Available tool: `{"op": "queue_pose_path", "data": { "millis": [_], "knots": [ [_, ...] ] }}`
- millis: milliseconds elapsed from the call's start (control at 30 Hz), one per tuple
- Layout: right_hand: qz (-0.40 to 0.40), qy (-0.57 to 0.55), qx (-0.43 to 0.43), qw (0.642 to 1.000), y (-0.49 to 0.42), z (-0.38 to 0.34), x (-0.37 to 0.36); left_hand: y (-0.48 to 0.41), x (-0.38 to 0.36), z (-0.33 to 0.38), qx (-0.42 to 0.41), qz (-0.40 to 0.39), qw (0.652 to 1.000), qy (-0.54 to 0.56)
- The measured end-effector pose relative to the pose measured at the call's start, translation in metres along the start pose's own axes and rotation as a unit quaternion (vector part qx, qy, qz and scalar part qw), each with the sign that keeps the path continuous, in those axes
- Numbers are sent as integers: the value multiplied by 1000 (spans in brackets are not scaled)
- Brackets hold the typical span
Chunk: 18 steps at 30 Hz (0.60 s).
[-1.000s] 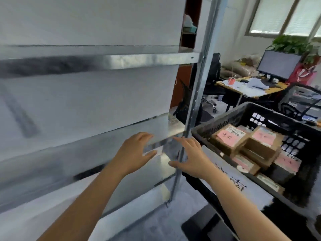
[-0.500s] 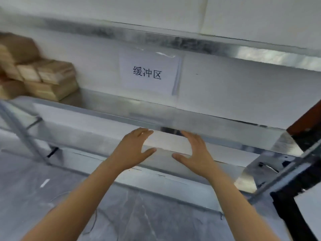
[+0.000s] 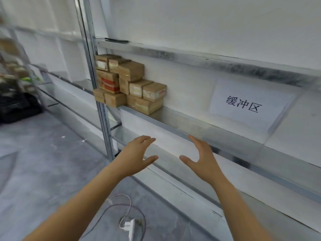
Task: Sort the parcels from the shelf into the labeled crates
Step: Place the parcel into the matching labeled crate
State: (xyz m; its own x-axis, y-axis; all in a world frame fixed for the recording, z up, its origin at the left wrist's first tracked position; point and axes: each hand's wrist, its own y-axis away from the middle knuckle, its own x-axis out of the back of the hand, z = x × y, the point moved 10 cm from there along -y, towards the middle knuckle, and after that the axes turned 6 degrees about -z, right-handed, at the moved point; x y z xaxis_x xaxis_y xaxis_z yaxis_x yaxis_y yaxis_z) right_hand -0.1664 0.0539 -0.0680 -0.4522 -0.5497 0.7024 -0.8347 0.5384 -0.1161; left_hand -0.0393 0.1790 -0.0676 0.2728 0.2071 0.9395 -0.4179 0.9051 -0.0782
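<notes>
Several brown cardboard parcels (image 3: 130, 84) are stacked at the left end of a metal shelf (image 3: 182, 119), against the white wall. One parcel in the stack has red tape (image 3: 108, 83). My left hand (image 3: 137, 155) and my right hand (image 3: 202, 160) are both held out empty, fingers straight, palms facing each other, below and to the right of the stack. Neither hand touches a parcel. No crate shows clearly in this view.
A paper sign with black characters (image 3: 243, 105) hangs on the wall at the right. A metal upright post (image 3: 102, 119) stands left of the parcels. A white plug and cables (image 3: 127, 225) lie on the grey floor. Dark blurred items (image 3: 15, 106) sit far left.
The view has swung left from the black crate of parcels to the shelf, bringing the parcel stack closer to centre. Both hands stay empty and have spread slightly apart.
</notes>
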Motion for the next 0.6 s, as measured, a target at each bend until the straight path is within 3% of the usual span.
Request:
{"op": "queue_pose_path", "data": {
  "millis": [300, 600],
  "knots": [
    [-8, -29, -16, 999, -79, -41, -79, -20, 25, -104, 13, -25, 999, 24],
    [2, -78, -35, 996, -203, -8, -88, -123, 14, -157, 16, -25, 997, 75]
  ]
}}
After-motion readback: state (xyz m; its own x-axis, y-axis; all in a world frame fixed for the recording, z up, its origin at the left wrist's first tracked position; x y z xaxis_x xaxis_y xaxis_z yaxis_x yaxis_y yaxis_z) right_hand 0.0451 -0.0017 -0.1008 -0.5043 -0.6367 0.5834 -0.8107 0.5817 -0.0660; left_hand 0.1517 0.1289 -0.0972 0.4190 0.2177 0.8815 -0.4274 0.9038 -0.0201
